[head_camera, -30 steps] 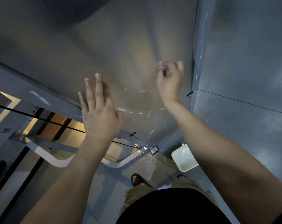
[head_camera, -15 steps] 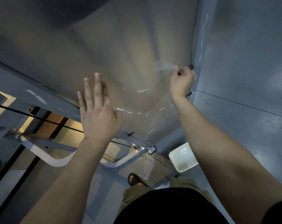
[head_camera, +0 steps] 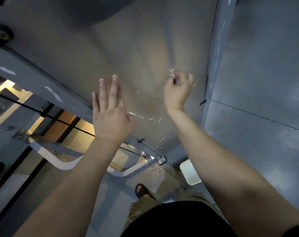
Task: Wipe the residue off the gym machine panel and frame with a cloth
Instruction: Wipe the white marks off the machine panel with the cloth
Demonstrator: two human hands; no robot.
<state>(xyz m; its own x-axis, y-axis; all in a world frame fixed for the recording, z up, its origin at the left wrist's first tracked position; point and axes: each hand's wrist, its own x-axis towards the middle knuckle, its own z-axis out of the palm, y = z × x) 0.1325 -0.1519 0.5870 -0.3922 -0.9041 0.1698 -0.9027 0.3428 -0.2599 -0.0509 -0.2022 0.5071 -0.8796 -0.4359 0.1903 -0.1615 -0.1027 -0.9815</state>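
A clear, reflective panel [head_camera: 145,48] of the gym machine fills the upper middle, with thin white residue streaks [head_camera: 145,117] across its lower part. My left hand [head_camera: 111,117] presses flat on the panel, fingers straight. My right hand [head_camera: 178,89] is curled and pinches a small white cloth [head_camera: 172,72], rubbing it on the panel near the right edge. A grey frame post [head_camera: 215,57] runs down the panel's right side and carries white smears.
A white tub [head_camera: 190,171] stands on the floor below the panel's right corner. Grey and white frame bars [head_camera: 63,161] and a black cable [head_camera: 42,115] cross at lower left. My sandalled foot [head_camera: 142,190] is on the grey floor [head_camera: 256,134].
My right hand swept from the panel's right edge by the post back to the left and slightly down. The left hand stayed pressed in place.
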